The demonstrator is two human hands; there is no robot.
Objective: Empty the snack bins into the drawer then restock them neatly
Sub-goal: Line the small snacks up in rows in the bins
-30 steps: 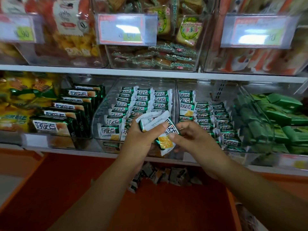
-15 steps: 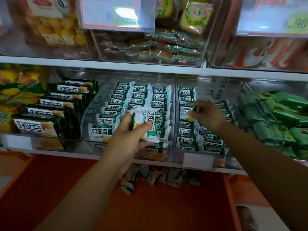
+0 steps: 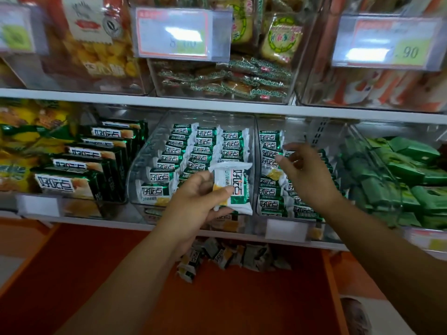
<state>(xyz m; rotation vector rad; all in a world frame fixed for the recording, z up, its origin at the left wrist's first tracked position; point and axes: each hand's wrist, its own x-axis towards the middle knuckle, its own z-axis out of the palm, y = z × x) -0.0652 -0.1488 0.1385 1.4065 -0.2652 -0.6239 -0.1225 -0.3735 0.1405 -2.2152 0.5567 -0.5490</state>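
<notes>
Centrally, a white-and-green foil snack packet (image 3: 234, 187) is gripped by the left hand (image 3: 196, 204) in front of the clear plastic middle bin (image 3: 142, 165). Over the clear right-hand bin (image 3: 260, 151), the right hand (image 3: 307, 175) is held with fingers (image 3: 286, 163) loosely spread, apparently empty. Loose packets (image 3: 225, 257) are heaped in the orange drawer (image 3: 242, 298) below.

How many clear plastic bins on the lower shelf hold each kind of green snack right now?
Small white-and-green packets: 2 clear plastic bins
Dark green boxes: 1 bin
Plain green wrapped packs: 1 bin
Total: 4 bins
Yellow bags at far left: their bin is not clear to see, so not counted.
</notes>
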